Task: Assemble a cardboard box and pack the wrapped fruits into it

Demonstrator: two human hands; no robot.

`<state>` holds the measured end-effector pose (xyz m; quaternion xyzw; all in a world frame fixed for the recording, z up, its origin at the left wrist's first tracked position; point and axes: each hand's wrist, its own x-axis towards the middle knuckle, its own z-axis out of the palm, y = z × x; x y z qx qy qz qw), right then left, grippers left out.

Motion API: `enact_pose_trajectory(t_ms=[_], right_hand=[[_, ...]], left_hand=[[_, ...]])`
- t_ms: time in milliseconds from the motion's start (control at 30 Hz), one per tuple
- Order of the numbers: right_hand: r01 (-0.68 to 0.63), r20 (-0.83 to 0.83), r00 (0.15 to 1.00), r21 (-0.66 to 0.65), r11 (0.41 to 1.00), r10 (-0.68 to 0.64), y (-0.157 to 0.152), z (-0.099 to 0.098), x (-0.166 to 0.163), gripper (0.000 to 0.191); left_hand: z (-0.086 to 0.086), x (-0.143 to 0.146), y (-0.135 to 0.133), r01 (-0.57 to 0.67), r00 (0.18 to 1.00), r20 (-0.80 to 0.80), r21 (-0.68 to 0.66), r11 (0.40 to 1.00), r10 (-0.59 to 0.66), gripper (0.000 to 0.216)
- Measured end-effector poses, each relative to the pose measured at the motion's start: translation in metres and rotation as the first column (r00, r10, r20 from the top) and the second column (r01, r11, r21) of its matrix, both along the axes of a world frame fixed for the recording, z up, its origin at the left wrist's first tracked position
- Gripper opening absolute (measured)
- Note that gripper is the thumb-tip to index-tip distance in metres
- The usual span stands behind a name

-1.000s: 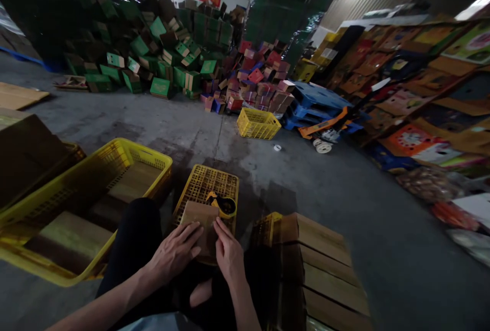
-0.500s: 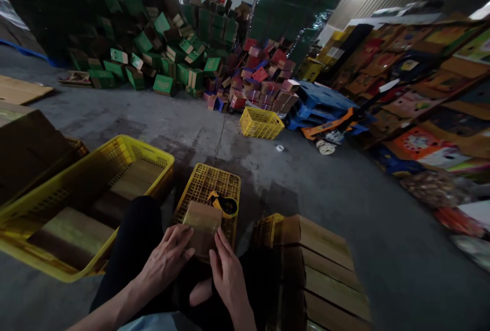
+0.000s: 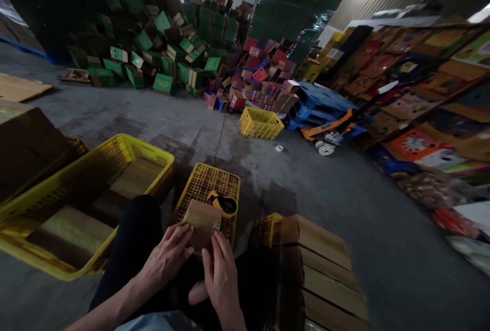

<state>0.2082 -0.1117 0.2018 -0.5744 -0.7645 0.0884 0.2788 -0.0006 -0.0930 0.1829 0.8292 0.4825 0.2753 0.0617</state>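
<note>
A small brown cardboard box (image 3: 203,214) with a shiny strip of clear tape sits on an upturned yellow plastic crate (image 3: 210,175) in front of my knees. My left hand (image 3: 168,253) grips its near left corner, fingers bent over the edge and thumb on the near side. Against the near face on the right, my right hand (image 3: 220,272) lies with its fingers stretched out, touching the cardboard. Just behind the box rests a yellow and black tape dispenser (image 3: 224,204). The box's underside is hidden.
To the left stands a large yellow basket (image 3: 168,160) with several taped boxes inside. Stacked flat cartons (image 3: 325,264) are at my right. Farther off are another yellow crate (image 3: 261,123), an orange pallet jack (image 3: 327,126), blue pallets (image 3: 321,97) and heaped green cartons (image 3: 164,82).
My right hand has slid a little left along the near face of the box, off its right corner. My left hand and the box have stayed nearly still.
</note>
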Motion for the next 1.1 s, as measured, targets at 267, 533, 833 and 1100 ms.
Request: enact_pose_trajectory(t_ms=[267,533,833,1100], right_hand=[[0.01,0.074,0.997,0.025,1.0,-0.011,0.005,0.007,-0.031,0.043],[-0.083,0.06,0.994,-0.057,0.995,0.087,0.014,0.009,-0.061,0.047],[-0.173,0.048,0.983,-0.07,0.982,0.177,0.039,0.015,-0.078,0.046],[-0.201,0.136,0.967,-0.095,0.975,0.213,0.051,0.011,-0.065,0.059]], left_hand=[[-0.012,-0.005,-0.002,0.026,1.0,0.007,0.018,1.0,-0.026,0.044],[-0.024,-0.013,-0.005,0.026,0.98,0.198,-0.003,1.0,-0.025,0.045],[-0.022,-0.016,-0.012,0.062,0.978,0.198,0.023,0.998,-0.066,0.049],[-0.023,-0.018,-0.01,0.044,0.999,0.023,0.076,0.996,-0.046,0.049]])
